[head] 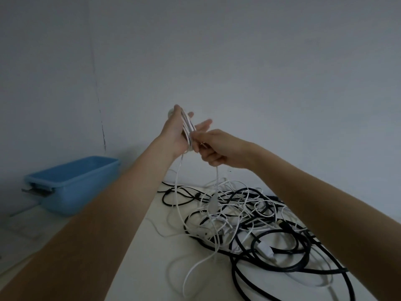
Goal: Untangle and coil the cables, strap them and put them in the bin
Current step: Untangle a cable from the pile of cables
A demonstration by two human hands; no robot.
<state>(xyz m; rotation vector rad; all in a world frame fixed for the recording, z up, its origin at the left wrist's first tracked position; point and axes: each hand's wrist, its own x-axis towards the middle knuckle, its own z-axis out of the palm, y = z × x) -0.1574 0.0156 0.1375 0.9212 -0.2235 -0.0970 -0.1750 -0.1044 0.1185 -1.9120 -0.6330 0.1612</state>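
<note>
- Cables [249, 216], white and black, are lying in one loose tangled heap on the pale desk [152, 257], to the right of centre; nothing strapped is showing yet.
- One white cable [187, 129] is being wound in several loops around the raised left hand [176, 132], well above the heap, with its loose length trailing down into the tangle.
- Left arm is reaching forward and up, palm turned toward the right, fingers [204, 123] mostly straight, with the thumb side up and the loops running around the palm.
- Right hand [217, 148] is sitting just beside the left, touching the loops; its fingers are curling closed and pinching the white strand, feeding it toward the coil.
- Risk, as a judgement: the trailing strand is passing through other white and black loops, so pulling on could be dragging the whole heap along or tightening a knot.
- Risk: with the left fingers so straight, the loops could be slipping off the palm and the coil coming undone.
- Risk: an inline grey piece [213, 203] hanging on a white strand could be snagging in the pile.
- Blue bin [71, 183] is waiting open at the far left, well apart from the hands; whether it is holding anything is not visible.
</note>
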